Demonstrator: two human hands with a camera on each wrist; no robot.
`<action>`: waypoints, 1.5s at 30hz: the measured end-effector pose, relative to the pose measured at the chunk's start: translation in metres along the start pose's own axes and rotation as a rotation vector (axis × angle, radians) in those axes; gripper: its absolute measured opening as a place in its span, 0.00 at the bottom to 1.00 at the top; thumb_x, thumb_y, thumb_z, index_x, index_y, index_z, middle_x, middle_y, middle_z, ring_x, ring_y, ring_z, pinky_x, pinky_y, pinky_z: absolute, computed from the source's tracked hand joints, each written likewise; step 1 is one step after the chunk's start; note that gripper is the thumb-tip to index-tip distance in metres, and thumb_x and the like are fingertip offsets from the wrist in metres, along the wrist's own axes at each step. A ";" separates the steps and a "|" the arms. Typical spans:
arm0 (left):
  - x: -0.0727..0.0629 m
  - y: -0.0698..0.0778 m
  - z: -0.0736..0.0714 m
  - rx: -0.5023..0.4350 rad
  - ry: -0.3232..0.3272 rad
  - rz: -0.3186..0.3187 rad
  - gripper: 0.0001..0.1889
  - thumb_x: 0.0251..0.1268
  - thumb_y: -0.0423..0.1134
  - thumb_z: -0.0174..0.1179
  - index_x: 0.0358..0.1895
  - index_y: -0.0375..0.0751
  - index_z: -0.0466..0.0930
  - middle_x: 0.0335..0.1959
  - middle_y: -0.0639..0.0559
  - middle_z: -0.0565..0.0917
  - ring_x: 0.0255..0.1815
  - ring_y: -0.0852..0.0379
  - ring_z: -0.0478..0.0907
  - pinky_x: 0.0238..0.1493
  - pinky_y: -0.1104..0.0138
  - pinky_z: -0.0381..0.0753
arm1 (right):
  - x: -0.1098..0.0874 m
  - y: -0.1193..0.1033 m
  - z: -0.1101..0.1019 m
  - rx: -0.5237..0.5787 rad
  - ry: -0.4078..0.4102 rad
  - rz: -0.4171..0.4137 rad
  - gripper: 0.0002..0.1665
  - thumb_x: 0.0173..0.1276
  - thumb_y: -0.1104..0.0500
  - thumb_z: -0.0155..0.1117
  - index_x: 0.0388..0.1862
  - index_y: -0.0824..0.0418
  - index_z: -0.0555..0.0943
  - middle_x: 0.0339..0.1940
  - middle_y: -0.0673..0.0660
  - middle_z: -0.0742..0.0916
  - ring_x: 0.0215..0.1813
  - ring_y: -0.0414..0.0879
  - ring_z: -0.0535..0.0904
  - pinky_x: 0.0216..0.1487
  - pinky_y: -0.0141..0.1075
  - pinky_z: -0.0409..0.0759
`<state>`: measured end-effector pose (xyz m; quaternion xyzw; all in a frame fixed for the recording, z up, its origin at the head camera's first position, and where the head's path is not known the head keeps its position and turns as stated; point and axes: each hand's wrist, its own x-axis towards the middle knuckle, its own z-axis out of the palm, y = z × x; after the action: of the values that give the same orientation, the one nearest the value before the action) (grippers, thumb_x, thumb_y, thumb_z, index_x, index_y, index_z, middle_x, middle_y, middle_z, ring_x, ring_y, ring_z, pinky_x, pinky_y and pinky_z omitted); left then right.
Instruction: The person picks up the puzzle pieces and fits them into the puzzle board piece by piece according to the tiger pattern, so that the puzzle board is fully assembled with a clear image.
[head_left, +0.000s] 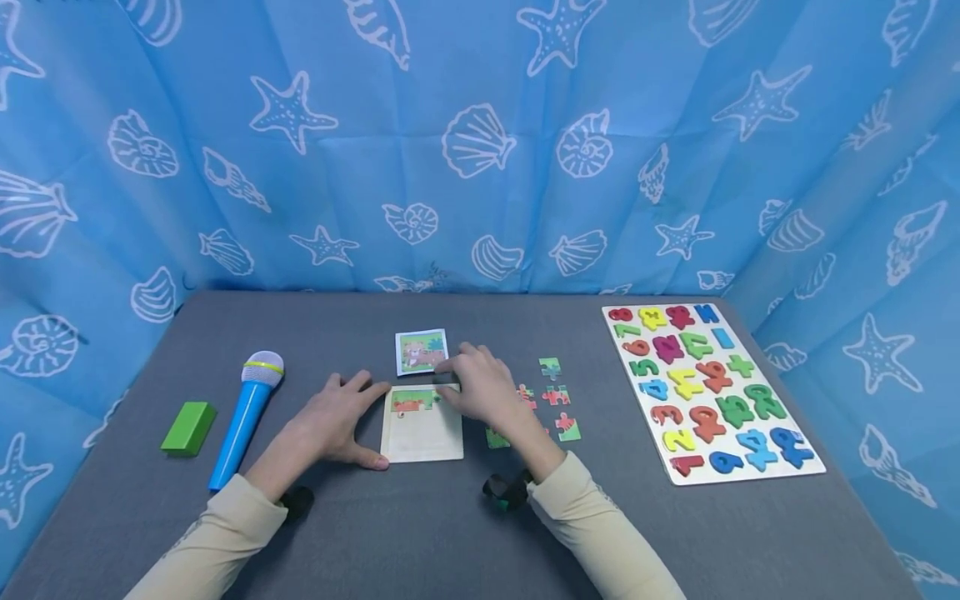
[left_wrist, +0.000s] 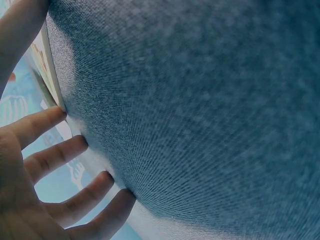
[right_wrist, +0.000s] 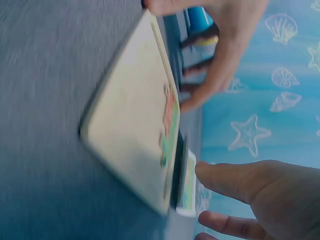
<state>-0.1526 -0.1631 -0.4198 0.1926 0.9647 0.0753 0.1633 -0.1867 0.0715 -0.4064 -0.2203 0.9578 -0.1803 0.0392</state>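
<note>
A shallow wooden puzzle tray point(head_left: 422, 437) lies on the table with a few joined jigsaw pieces point(head_left: 411, 402) along its far left edge. My left hand point(head_left: 330, 421) holds the tray at its left side, thumb at the near corner and index finger at the far corner; its other fingers spread outward. Over the far right corner of the tray hovers my right hand point(head_left: 483, 387), thumb and fingers apart, no piece showing between them in the right wrist view point(right_wrist: 270, 200). Behind the tray a small picture card point(head_left: 422, 352) leans in a dark holder point(head_left: 446, 378).
Several loose jigsaw pieces point(head_left: 557, 395) lie right of the tray, some partly behind my right forearm. Farther right is a board of coloured numbers and letters point(head_left: 660, 450). On the left are a blue toy microphone point(head_left: 247, 421) and a green block point(head_left: 188, 428). A blue curtain point(head_left: 480, 217) hangs behind.
</note>
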 end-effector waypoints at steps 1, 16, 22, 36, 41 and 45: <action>0.000 0.000 0.000 -0.001 0.000 -0.002 0.58 0.39 0.71 0.77 0.75 0.46 0.67 0.70 0.36 0.70 0.64 0.28 0.69 0.56 0.35 0.77 | -0.001 0.004 -0.002 -0.002 0.008 0.005 0.17 0.69 0.52 0.72 0.54 0.54 0.89 0.47 0.58 0.86 0.45 0.52 0.79 0.40 0.46 0.79; -0.001 0.001 -0.001 0.004 -0.002 0.000 0.58 0.39 0.71 0.77 0.76 0.46 0.67 0.69 0.37 0.71 0.64 0.28 0.69 0.56 0.35 0.78 | -0.018 0.066 -0.034 -0.046 0.021 0.129 0.20 0.69 0.53 0.71 0.59 0.55 0.87 0.50 0.61 0.85 0.49 0.55 0.78 0.34 0.44 0.74; -0.001 0.000 -0.001 0.003 -0.010 -0.002 0.58 0.40 0.72 0.77 0.76 0.47 0.66 0.70 0.37 0.70 0.64 0.28 0.69 0.56 0.35 0.78 | -0.026 0.087 -0.041 -0.048 0.022 0.163 0.21 0.69 0.53 0.71 0.59 0.57 0.86 0.52 0.63 0.84 0.54 0.59 0.79 0.41 0.51 0.80; 0.000 0.000 -0.001 0.005 -0.016 -0.003 0.58 0.40 0.72 0.76 0.76 0.47 0.66 0.71 0.36 0.70 0.65 0.28 0.69 0.57 0.34 0.77 | -0.033 0.116 -0.040 -0.030 -0.035 0.245 0.24 0.70 0.53 0.70 0.63 0.58 0.83 0.59 0.66 0.82 0.59 0.63 0.78 0.50 0.58 0.81; 0.000 0.000 -0.001 0.006 -0.017 -0.003 0.59 0.40 0.72 0.76 0.76 0.47 0.65 0.71 0.36 0.69 0.65 0.28 0.69 0.57 0.34 0.77 | -0.032 0.119 -0.040 -0.015 -0.052 0.261 0.23 0.71 0.54 0.69 0.63 0.59 0.83 0.61 0.66 0.82 0.62 0.64 0.78 0.54 0.62 0.80; 0.000 -0.001 -0.001 0.004 -0.014 0.000 0.59 0.40 0.72 0.76 0.77 0.47 0.65 0.71 0.36 0.70 0.65 0.28 0.69 0.57 0.35 0.77 | -0.031 0.119 -0.039 -0.007 -0.061 0.269 0.23 0.72 0.55 0.68 0.63 0.59 0.83 0.61 0.66 0.82 0.63 0.64 0.78 0.56 0.63 0.80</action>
<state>-0.1529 -0.1640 -0.4185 0.1935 0.9637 0.0718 0.1696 -0.2129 0.1975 -0.4131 -0.0954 0.9777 -0.1631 0.0913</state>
